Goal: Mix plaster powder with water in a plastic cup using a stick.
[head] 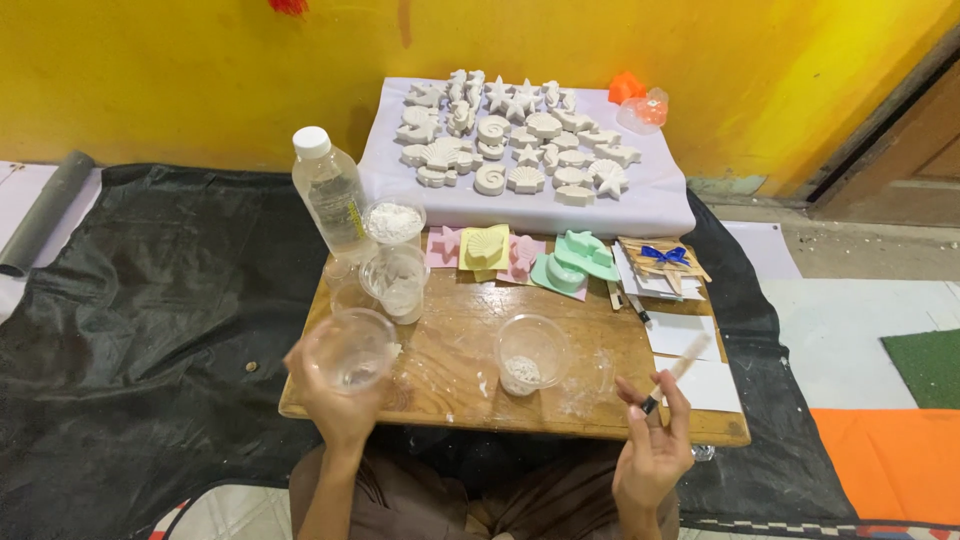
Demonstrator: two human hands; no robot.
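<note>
One clear cup [352, 350], left hand [335, 395]

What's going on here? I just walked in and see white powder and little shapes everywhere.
A person sits at a low wooden board. The left hand holds up a clear plastic cup; the right hand holds a flat wooden stick. Another cup with white powder stands on the board between them. Beyond lie coloured moulds, a water bottle and rows of white cast sea shapes.
</note>
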